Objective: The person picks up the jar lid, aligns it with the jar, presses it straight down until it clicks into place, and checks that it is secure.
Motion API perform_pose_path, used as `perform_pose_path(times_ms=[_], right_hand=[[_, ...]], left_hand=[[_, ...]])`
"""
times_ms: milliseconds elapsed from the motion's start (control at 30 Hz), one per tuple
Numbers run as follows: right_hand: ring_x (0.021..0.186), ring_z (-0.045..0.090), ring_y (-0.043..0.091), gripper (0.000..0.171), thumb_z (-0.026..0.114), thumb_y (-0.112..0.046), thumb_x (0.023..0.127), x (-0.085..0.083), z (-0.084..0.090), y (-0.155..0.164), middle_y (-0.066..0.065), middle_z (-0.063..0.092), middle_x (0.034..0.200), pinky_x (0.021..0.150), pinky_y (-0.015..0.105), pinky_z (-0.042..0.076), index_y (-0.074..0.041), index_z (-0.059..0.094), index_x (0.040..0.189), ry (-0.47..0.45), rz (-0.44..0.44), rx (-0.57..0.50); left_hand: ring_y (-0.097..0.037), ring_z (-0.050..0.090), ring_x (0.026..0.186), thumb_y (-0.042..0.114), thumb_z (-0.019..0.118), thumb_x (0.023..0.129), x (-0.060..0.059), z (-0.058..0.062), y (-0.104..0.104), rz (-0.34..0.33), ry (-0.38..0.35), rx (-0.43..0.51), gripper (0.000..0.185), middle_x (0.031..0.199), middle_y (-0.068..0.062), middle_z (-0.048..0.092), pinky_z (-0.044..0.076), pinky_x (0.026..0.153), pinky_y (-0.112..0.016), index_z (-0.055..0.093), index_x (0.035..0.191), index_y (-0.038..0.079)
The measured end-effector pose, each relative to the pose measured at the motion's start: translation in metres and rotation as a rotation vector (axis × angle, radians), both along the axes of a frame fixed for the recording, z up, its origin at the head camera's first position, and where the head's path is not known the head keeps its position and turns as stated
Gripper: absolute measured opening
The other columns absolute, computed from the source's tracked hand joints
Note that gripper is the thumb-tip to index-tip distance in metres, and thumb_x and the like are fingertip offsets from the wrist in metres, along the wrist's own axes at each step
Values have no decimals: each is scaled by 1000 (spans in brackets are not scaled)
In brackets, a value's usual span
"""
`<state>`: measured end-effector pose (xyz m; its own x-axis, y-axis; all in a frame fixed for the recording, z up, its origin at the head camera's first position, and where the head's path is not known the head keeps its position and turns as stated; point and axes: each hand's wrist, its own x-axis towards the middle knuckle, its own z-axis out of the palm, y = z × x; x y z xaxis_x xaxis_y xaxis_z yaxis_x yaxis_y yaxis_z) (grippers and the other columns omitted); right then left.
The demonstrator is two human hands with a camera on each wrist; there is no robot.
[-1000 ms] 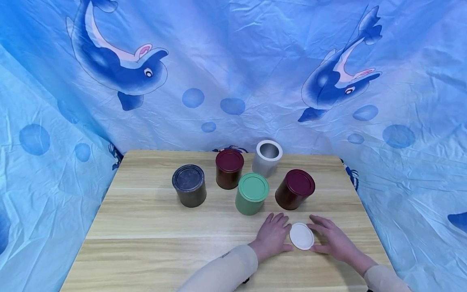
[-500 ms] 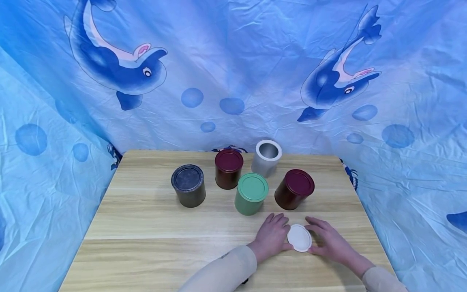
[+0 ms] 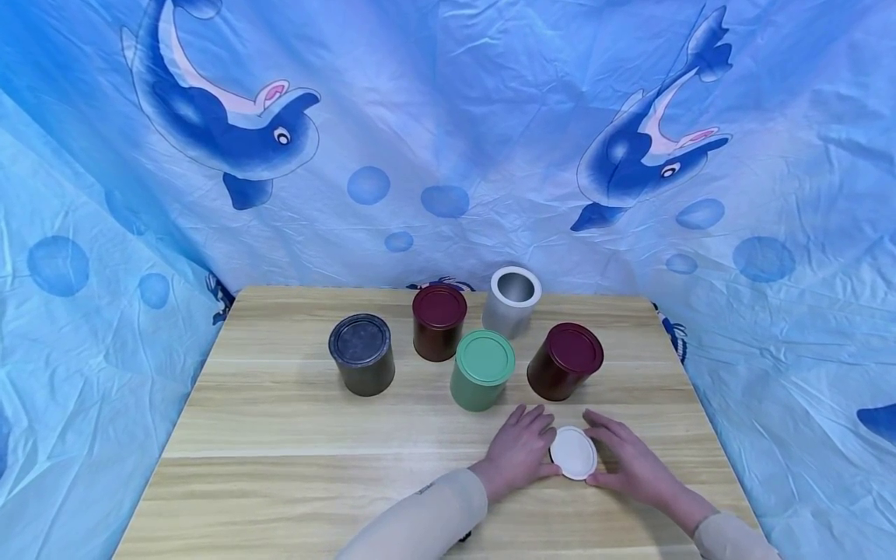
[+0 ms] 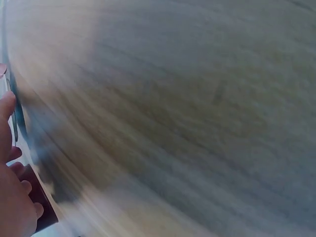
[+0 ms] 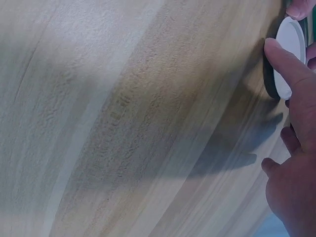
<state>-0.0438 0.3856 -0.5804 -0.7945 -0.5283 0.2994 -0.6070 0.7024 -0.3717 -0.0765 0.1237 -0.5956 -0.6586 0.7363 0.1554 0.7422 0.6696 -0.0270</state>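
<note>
In the head view a round white lid (image 3: 574,453) is between my two hands near the front right of the table. My left hand (image 3: 514,453) holds its left edge, thumb at the near side and fingers at the far side. Opposite it, my right hand (image 3: 633,459) grips the right edge between thumb and fingers. The right wrist view shows the lid (image 5: 290,59) tilted on edge in that picture, the right thumb (image 5: 281,54) against its face and a dark shadow beside it. At the left wrist view's border the left thumb (image 4: 7,104) meets the lid's rim.
Beyond the hands stand a green lidded can (image 3: 483,371), two dark red lidded cans (image 3: 565,362) (image 3: 439,323) and a dark grey can (image 3: 362,354). An uncovered silver can (image 3: 509,311) with a white rim stands at the back. A blue dolphin curtain (image 3: 448,140) surrounds the wooden table (image 3: 280,467).
The right hand has moved a little left, taking the white lid with it toward the left hand. The left hand has hardly moved, and the cans stay where they were.
</note>
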Motion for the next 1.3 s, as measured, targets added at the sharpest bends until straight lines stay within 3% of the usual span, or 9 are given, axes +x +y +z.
perform_pose_path(times_ms=[633, 900, 1167, 1300], right_hand=[[126, 57, 42, 79, 103, -27, 61, 10, 37, -5, 23, 59, 149, 117, 4, 15, -3, 69, 128, -23, -70, -13], [129, 54, 39, 81, 104, -21, 59, 14, 68, -3, 23, 57, 151, 117, 4, 18, -8, 69, 131, -7, -63, -26], [145, 45, 18, 82, 103, -21, 59, 12, 97, 0, 21, 56, 153, 122, 10, 18, -10, 68, 132, 28, -47, -49], [147, 44, 17, 79, 103, -28, 65, 9, 109, -1, 20, 55, 154, 121, 10, 21, -10, 68, 134, 43, -34, -65]], left_hand=[[-21, 49, 150, 75, 64, 94, -1, 29, -11, -44, 7, 101, 69, 153, -1, 61, 41, 123, -44, 70, 137, 22], [-20, 49, 150, 75, 63, 94, 1, 52, -13, -64, 53, 146, 69, 156, -1, 59, 42, 123, -44, 69, 138, 22], [-21, 48, 151, 72, 64, 96, -1, 84, -17, -101, 80, 195, 67, 158, -3, 57, 42, 123, -43, 69, 139, 20], [-21, 46, 152, 71, 65, 96, -5, 99, -21, -105, 78, 206, 67, 159, -3, 56, 41, 124, -42, 68, 140, 21]])
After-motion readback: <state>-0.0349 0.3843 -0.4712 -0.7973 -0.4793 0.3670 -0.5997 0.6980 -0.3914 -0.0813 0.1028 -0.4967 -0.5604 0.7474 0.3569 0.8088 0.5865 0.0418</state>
